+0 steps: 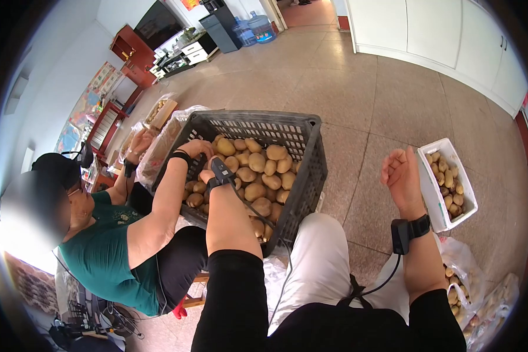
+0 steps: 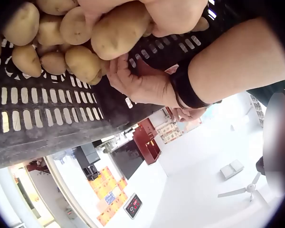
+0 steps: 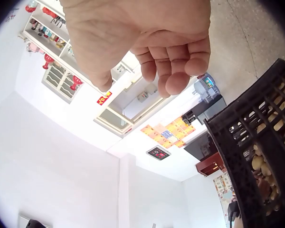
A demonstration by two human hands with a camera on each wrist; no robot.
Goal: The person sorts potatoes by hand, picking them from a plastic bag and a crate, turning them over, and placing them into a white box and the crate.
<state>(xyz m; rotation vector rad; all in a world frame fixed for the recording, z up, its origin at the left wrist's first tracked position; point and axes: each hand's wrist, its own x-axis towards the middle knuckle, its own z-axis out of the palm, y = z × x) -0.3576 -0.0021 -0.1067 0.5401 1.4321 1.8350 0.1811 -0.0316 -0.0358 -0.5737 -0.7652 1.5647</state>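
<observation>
Black plastic crates: one, heaped with brown kiwifruit, too many to count
White foam boxes: one, holding over a dozen kiwifruit
Clear plastic bags with fruit: at least two
People: two
Wrist-worn cameras: four in view
Water jugs: two

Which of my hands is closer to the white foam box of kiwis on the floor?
Right. Your right hand hangs in the air just beside the white foam box, holding nothing. Your left hand is down in the black crate, gripping fruit.
</observation>
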